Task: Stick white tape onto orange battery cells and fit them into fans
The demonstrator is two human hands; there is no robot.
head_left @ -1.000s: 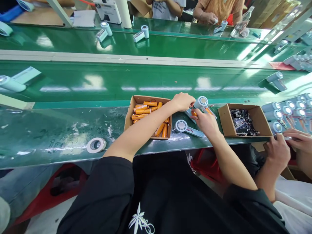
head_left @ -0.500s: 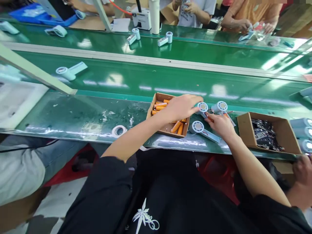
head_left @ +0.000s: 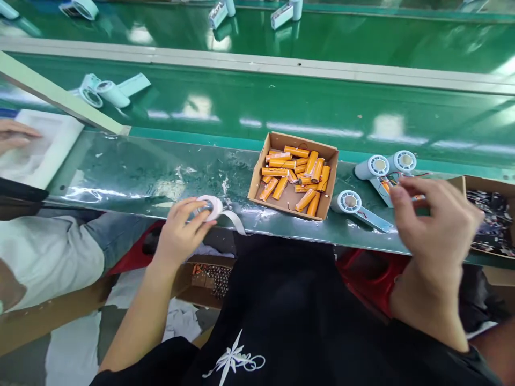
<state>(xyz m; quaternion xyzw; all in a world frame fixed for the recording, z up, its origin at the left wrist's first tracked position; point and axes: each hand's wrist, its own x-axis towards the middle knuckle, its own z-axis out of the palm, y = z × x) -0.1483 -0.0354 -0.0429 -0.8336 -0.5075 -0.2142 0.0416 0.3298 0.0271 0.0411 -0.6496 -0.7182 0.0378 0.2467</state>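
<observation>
Seemingly the work is partway along: at right of the frame, a pale-blue housing (head_left: 367, 168) lies with an orange cell (head_left: 385, 186) showing at its handle, beside a second housing (head_left: 404, 159) partly hidden behind the right hand (head_left: 438, 228). A third housing (head_left: 349, 201), nearer the table edge, shows a thin red wire but no orange cell, so it looks left to do. Many loose orange cells (head_left: 280, 163) lie in the cardboard box (head_left: 281, 209) at centre.

At lower left of centre, the left hand (head_left: 187, 228) grips the tape roll (head_left: 215, 208) by the table's (head_left: 132, 166) near edge. The right hand is raised, fingers curled; I cannot tell whether it pinches anything.

The roll, being a ring, has no clear long axis; its loose strip (head_left: 235, 221) trails towards the lower right. The third housing's long axis slants, round head upper left, handle pointing lower right.
</observation>
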